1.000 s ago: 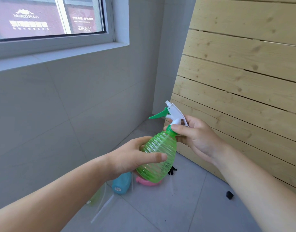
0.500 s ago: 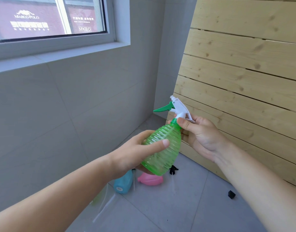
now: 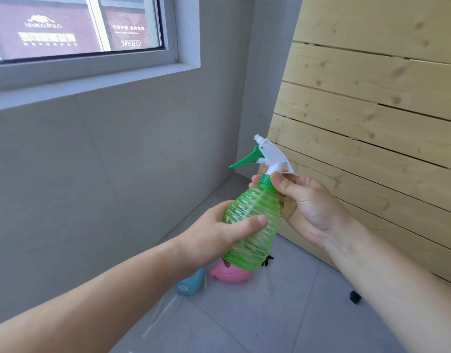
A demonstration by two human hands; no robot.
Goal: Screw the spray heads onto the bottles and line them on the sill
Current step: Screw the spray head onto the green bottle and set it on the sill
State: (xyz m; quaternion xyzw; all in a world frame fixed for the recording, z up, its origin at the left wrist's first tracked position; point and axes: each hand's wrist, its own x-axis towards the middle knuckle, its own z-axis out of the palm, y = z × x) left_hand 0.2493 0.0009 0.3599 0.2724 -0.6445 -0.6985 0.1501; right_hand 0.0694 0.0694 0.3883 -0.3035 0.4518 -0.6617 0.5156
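The left grip (image 3: 214,240) wraps the ribbed belly of the green bottle (image 3: 255,220), which is held tilted in the air, above the floor (image 3: 270,322) and well below the sill (image 3: 91,85). The right grip (image 3: 308,207) pinches the green collar (image 3: 266,180) beneath the white spray head (image 3: 271,154), thumb in front, fingers behind.

Probable step: tightening the collar.

Hazards:
- Cross-threading, if the collar is turned while the head sits askew on the neck. Whether it sits square cannot be told.
- Slip of the bottle inside the left grip as turning force rises. The thin translucent wall probably yields when squeezed.
- A loose collar may let the head tip once the bottle stands on the sill.

Surroundings: a pink bottle (image 3: 230,275) and a blue bottle (image 3: 191,284) lie on the floor directly below, the blue one partly hidden by the left forearm. A small black piece (image 3: 354,296) lies farther right. The slatted wooden panel (image 3: 372,123) leans close behind the right grip and may limit wrist swing.
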